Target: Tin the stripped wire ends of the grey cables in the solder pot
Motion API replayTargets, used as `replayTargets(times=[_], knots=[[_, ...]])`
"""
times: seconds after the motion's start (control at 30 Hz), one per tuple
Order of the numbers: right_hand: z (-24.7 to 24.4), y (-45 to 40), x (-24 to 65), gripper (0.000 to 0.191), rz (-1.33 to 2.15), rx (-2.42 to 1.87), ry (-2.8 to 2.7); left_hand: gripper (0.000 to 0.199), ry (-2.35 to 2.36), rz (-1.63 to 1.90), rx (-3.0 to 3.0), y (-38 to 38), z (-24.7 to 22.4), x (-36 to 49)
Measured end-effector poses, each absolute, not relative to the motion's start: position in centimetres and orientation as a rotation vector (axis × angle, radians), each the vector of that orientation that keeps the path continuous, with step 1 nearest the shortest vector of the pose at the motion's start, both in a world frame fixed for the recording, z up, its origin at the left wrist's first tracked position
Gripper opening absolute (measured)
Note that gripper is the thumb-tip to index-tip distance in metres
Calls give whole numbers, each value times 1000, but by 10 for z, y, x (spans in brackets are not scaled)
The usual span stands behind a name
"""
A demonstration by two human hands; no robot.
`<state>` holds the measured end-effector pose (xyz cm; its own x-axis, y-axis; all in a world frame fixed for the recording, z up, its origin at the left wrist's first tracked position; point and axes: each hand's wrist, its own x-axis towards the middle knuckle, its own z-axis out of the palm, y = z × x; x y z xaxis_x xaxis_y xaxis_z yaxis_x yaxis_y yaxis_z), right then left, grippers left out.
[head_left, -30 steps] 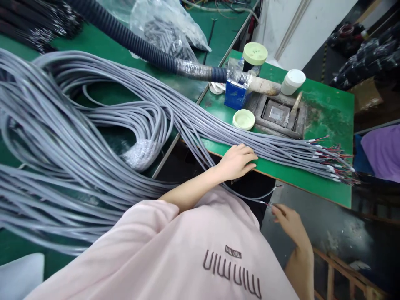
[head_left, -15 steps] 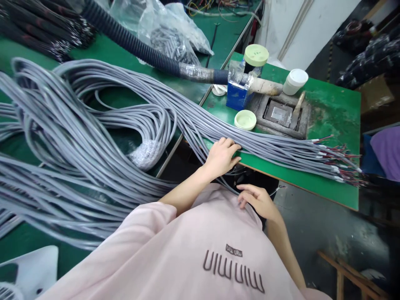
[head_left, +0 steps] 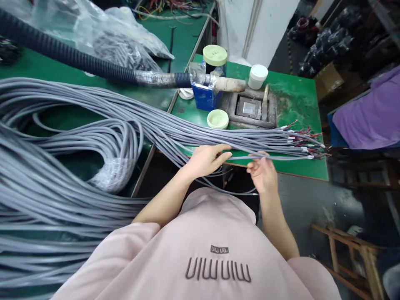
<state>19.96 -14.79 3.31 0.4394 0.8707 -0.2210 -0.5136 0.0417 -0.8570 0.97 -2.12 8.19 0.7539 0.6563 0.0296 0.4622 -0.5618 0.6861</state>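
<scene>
A thick bundle of grey cables (head_left: pixel 175 125) runs from the left across the green bench; its stripped ends (head_left: pixel 308 139) show white wraps and thin red and dark wires. My left hand (head_left: pixel 206 160) is curled at the bundle's near edge, thumb and forefinger round a grey cable. Further right, my right hand (head_left: pixel 264 177) pinches a grey cable (head_left: pixel 240 158) between thumb and fingers at the bench edge. A few loose cables (head_left: pixel 231 191) hang below the hands, in front of the pink shirt.
Behind the bundle stand a blue box (head_left: pixel 204 98) with a black hose (head_left: pixel 93 62), a square dark pot (head_left: pixel 250 109), a white tub (head_left: pixel 258 77) and a pale green lid (head_left: pixel 218 119). Coiled cables (head_left: pixel 121 137) lie left. At right are a purple cloth (head_left: pixel 368 112) and wooden stool (head_left: pixel 353 258).
My right hand has risen from beside the shirt to the bench edge and taken hold of a cable. My left hand remains at the bundle. The view has swung right.
</scene>
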Motion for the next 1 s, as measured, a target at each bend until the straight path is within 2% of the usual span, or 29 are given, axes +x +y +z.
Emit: replayTargets(times=[0.13, 0.23, 0.33, 0.5, 0.63, 0.7, 0.77, 0.8, 0.9, 1.0], knots=[[55, -160, 248, 17, 642, -1242, -380, 53, 746, 361, 2219, -23, 77, 28], [56, -173, 272, 21, 489, -1302, -364, 51, 677, 420, 2100, -26, 69, 44], [46, -185, 280, 25, 471, -1408, -337, 50, 648, 513, 1892, -29, 58, 58], [41, -208, 271, 37, 561, -1369, -356, 61, 556, 567, 1564, -34, 43, 73], [49, -225, 257, 40, 405, -1289, -473, 42, 497, 500, 1632, -41, 49, 72], [47, -231, 251, 37, 427, -1339, -558, 31, 477, 571, 1838, -42, 58, 72], [43, -234, 246, 34, 493, -1385, -588, 30, 438, 696, 2146, -40, 69, 76], [40, -234, 245, 34, 517, -1397, -583, 37, 414, 717, 2311, -38, 74, 81], [32, -232, 243, 35, 538, -1407, -544, 80, 433, 552, 2697, -25, 82, 103], [31, -229, 241, 36, 551, -1415, -529, 96, 489, 273, 2857, -9, 86, 130]])
